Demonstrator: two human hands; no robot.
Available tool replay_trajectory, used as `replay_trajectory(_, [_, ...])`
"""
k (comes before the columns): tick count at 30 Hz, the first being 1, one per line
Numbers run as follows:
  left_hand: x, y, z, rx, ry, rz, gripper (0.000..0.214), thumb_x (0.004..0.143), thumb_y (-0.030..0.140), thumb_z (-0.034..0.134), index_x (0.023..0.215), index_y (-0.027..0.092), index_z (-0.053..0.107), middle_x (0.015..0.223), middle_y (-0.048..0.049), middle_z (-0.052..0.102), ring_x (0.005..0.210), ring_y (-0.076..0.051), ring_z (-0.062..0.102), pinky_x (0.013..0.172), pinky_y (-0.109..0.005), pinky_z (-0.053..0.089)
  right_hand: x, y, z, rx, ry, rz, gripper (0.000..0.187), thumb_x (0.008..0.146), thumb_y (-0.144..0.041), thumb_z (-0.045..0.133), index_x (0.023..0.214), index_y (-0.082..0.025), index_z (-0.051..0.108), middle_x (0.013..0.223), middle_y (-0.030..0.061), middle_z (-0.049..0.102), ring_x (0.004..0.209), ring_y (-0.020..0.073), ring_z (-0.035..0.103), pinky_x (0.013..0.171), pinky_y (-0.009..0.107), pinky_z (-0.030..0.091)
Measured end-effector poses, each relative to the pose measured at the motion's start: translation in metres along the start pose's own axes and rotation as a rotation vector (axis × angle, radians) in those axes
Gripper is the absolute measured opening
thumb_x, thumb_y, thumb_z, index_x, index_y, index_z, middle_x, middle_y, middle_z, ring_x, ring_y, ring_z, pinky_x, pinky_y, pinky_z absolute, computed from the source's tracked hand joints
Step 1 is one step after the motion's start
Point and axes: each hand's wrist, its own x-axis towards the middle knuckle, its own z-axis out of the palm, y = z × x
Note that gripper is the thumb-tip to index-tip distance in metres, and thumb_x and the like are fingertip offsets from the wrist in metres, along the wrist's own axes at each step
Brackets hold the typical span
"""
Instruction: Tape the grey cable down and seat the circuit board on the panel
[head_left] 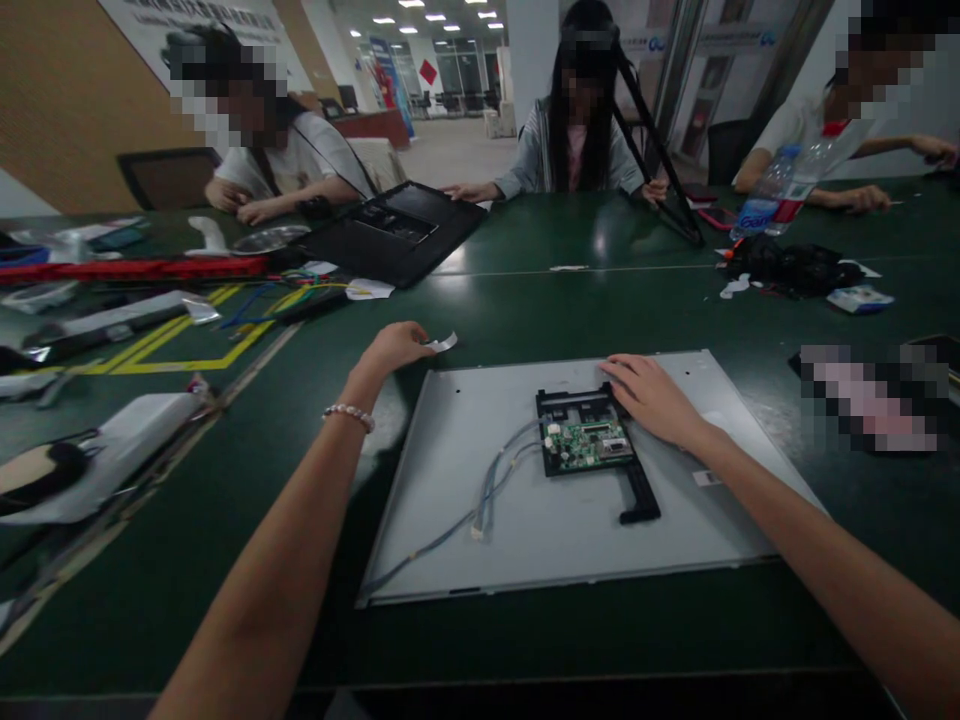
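A flat grey-white metal panel (450, 470), like the back of a display, lies on the green table in front of me. On it sits a black plastic bracket (637, 490) carrying a green circuit board (589, 447). Thin grey cables (491, 480) run from the board to the panel's near left corner. Just past the panel's far left corner, my left hand (397, 347) pinches a small white strip (444, 343). My right hand (649, 395) lies with fingers stretched out on the panel's far part, beside the bracket's upper right edge.
Across the table (510, 310) sit three people, one with a hand on a black panel (397, 230). A black tripod (660, 150) and bottles (772, 195) stand at the far right. Black cables (787, 268) lie nearer. Tools and yellow tape (180, 362) cover the left side.
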Motion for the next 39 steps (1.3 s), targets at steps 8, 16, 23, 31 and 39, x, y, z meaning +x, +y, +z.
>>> replay_trajectory(8, [-0.005, 0.005, 0.003, -0.181, -0.051, -0.044, 0.023, 0.06, 0.024, 0.065, 0.08, 0.017, 0.074, 0.066, -0.0016, 0.067, 0.063, -0.017, 0.06, 0.053, -0.023, 0.039, 0.0, -0.001, -0.002, -0.029, -0.006, -0.005, 0.04, 0.099, -0.028, 0.039, 0.134, -0.019, 0.057, 0.134, 0.0128, 0.057, 0.125, 0.0283, 0.05, 0.107, 0.048, 0.042])
replay_trajectory(16, [-0.028, 0.023, -0.011, -0.586, -0.005, -0.084, 0.014, 0.062, 0.028, 0.072, 0.069, 0.015, 0.071, 0.059, 0.0003, 0.062, 0.055, -0.012, 0.055, 0.053, -0.021, 0.04, -0.002, -0.002, -0.002, -0.013, 0.006, 0.004, 0.04, 0.098, -0.027, 0.04, 0.133, -0.019, 0.059, 0.134, 0.0132, 0.058, 0.125, 0.0289, 0.05, 0.106, 0.047, 0.042])
replay_trajectory(23, [-0.094, 0.08, -0.027, -1.014, -0.165, -0.061, 0.02, 0.064, 0.028, 0.081, 0.069, 0.014, 0.068, 0.069, -0.004, 0.067, 0.056, -0.009, 0.054, 0.054, -0.021, 0.041, -0.002, 0.003, -0.002, 0.135, 0.071, 0.005, 0.036, 0.094, -0.025, 0.047, 0.125, -0.019, 0.064, 0.129, 0.0128, 0.062, 0.123, 0.0268, 0.055, 0.106, 0.046, 0.042])
replay_trajectory(31, [-0.164, 0.153, -0.011, -1.155, -0.407, 0.092, 0.013, 0.078, 0.025, 0.073, 0.076, 0.013, 0.068, 0.073, -0.0066, 0.069, 0.054, -0.007, 0.053, 0.053, -0.019, 0.039, -0.002, -0.036, -0.031, 0.68, 0.212, 0.119, 0.027, 0.087, -0.027, 0.057, 0.111, -0.023, 0.069, 0.111, 0.0072, 0.072, 0.103, 0.0221, 0.068, 0.094, 0.041, 0.052])
replay_trajectory(39, [-0.175, 0.181, 0.017, -1.173, -0.427, 0.2, 0.017, 0.083, 0.029, 0.066, 0.085, 0.013, 0.067, 0.077, -0.0061, 0.071, 0.055, -0.007, 0.056, 0.052, -0.019, 0.037, 0.0, -0.061, -0.015, 0.936, 0.174, 0.234, 0.026, 0.081, -0.032, 0.065, 0.103, -0.02, 0.07, 0.098, 0.0068, 0.075, 0.089, 0.0204, 0.071, 0.078, 0.035, 0.058])
